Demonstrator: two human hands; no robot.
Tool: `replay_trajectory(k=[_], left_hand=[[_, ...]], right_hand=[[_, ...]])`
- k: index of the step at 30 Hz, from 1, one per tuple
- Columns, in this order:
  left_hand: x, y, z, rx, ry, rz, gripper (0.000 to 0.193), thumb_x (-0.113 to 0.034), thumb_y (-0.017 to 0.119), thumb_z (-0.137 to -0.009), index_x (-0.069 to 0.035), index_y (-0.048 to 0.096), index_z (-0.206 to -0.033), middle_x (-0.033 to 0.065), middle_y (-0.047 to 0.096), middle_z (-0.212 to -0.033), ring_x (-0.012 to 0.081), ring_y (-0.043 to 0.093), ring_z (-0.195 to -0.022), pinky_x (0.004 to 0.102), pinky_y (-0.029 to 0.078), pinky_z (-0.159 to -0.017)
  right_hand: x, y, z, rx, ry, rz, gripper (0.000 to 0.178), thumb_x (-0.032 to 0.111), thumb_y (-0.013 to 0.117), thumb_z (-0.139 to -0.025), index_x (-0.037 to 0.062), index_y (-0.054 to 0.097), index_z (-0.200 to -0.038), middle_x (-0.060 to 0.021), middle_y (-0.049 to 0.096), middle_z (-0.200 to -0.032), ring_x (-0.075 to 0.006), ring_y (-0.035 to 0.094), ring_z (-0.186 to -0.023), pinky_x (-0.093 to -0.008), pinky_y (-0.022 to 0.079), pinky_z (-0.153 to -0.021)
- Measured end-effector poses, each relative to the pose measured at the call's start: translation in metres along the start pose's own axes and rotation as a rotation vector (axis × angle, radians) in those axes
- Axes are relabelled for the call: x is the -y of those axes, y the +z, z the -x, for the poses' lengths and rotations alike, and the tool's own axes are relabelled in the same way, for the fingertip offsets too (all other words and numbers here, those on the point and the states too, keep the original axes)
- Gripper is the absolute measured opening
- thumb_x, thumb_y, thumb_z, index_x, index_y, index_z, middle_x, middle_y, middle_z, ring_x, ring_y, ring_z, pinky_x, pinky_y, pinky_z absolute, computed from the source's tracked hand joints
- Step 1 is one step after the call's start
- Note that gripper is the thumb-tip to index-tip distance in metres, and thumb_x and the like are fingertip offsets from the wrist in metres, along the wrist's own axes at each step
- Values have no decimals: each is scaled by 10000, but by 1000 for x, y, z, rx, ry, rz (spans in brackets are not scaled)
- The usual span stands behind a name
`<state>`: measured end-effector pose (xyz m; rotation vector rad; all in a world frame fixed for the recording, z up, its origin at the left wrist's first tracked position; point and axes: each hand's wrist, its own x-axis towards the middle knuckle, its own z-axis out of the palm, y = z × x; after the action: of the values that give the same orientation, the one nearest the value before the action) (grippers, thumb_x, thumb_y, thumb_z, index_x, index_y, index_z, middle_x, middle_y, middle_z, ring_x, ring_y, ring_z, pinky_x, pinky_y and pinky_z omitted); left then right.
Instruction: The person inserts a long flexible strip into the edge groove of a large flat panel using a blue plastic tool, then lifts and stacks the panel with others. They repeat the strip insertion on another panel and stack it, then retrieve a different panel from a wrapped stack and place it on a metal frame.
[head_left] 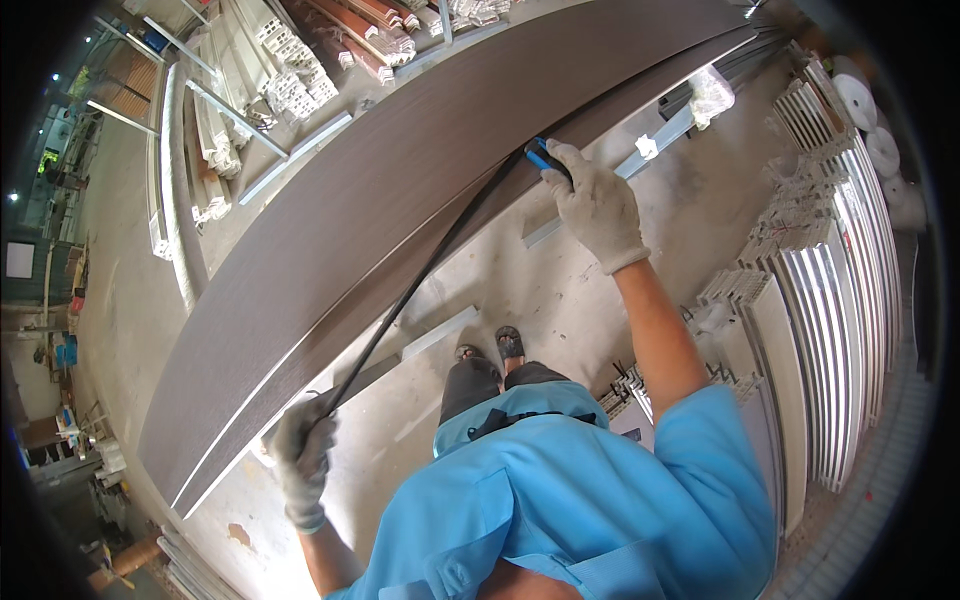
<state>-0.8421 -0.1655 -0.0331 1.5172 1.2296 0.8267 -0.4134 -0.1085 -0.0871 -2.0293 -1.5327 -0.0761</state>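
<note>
A long dark brown panel stretches diagonally in front of me, a narrower brown length along its near side. In a grey work glove, my left hand is closed around the lower end of a thin black strip. The strip runs taut up to the right, over the panel's near edge. My right hand, gloved too, grips a small blue-and-black hand tool where the strip meets the panel. The tool's working end is hidden, so its exact kind does not show.
Long silvery profiles are stacked at the right, with white rolls behind them. Beyond the panel lie bundles of white profiles and reddish-brown ones. Grey metal supports show beneath the panel, near my feet.
</note>
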Motion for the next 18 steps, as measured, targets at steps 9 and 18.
replay_trajectory(k=[9,18], left_hand=[[7,-74,-26,6,-129,-306,117,-102,650,-949,10,683,-950,-14,551,-646,51,476,-546,235,368,-481],[47,-100,-70,210,638,-629,163,-65,744,-812,-60,581,-804,75,554,-679,225,529,-526,346,411,-495]], right_hand=[[7,1,-1,11,39,111,312,311,586,-939,134,638,-1190,-153,718,-887,-366,688,-845,-473,542,-766],[56,3,0,57,314,321,324,353,540,-958,173,625,-1214,-159,710,-961,-372,675,-929,-473,527,-840]])
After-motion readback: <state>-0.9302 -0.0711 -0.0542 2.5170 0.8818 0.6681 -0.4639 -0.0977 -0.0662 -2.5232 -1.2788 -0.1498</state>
